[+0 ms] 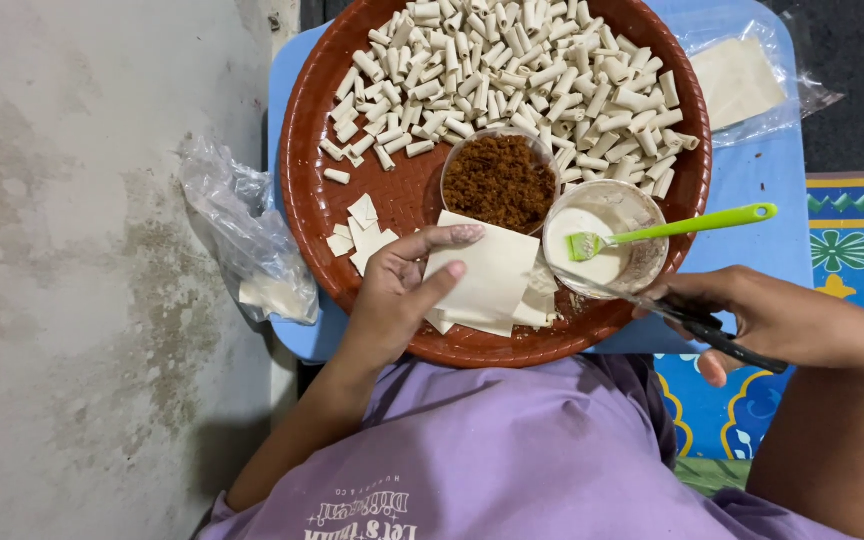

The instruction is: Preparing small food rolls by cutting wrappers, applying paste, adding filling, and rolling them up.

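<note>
The head camera looks straight down at a round reddish-brown plastic tray [312,200] resting on a light blue plastic table [752,175]. The left hand [392,290] lies at the tray's near edge, thumb and forefinger pinched on a stack of pale square pastry sheets [487,275], which sits just in front of the two cups. The right hand [782,320] hovers off the tray's right rim, closed around the black handles of a pair of scissors [672,312]; the thin blades point left toward the sheets, their tips close to the stack's right edge.

Behind the sheets stands a clear plastic cup of brown crumbly filling [500,182], and just beside it, on the right, a clear plastic cup of white paste [602,240] with a bright green brush [672,230] leaning in it, handle out to the right. The far half of the tray is heaped with small pale rolled pastry tubes [512,70]. A few cut pastry scraps [362,235] lie left of the hand.

A crumpled clear plastic bag [242,235] rests on the grey concrete floor [72,250] at the left, and another clear bag holding pale sheets [737,75] lies on the table's far right corner. The person wears a lilac shirt [512,460].
</note>
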